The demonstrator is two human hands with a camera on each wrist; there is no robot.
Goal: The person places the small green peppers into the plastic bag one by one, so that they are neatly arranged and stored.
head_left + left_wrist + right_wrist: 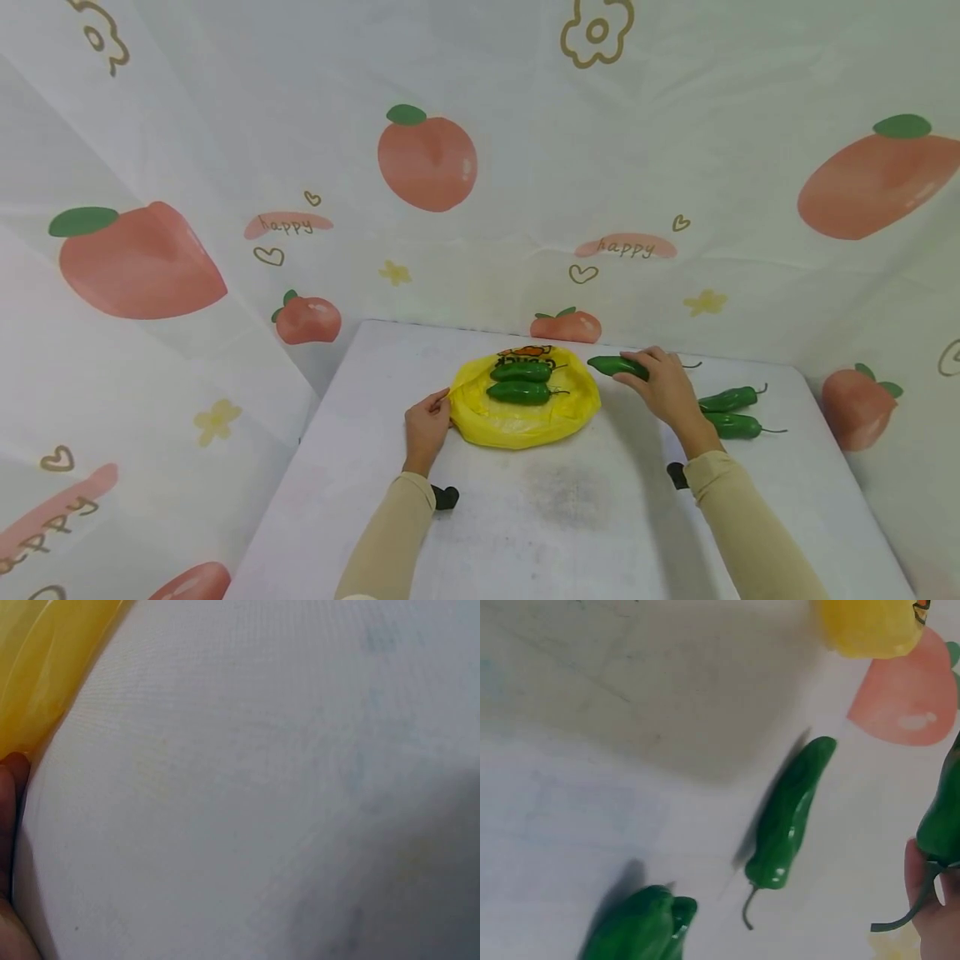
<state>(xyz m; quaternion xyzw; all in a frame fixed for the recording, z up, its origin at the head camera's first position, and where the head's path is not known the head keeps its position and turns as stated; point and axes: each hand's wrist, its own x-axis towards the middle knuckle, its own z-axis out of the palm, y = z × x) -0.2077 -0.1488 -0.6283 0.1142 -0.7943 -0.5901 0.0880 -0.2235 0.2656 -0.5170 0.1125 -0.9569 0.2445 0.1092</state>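
A long, glossy green pepper with a curved stem (617,367) is in the right hand (666,392), gripped between thumb and curled fingers; its tip points toward, and sits just beside, the right edge of a thin, crumpled yellow plastic bag with dark and orange print (517,435). The left hand (427,429) pinches the bag's left rim between thumb and fingers, nearly closed. Two more green peppers (519,392) lie side by side on the bag, stems to the right. Further green peppers (738,427) lie on the white, smudged tabletop (570,542), two of them showing beyond the right forearm. Both arms wear beige sleeves (386,533). Behind the tabletop hangs a white cloth (487,275) printed with red fruit, yellow flowers, hearts and the word "happy"
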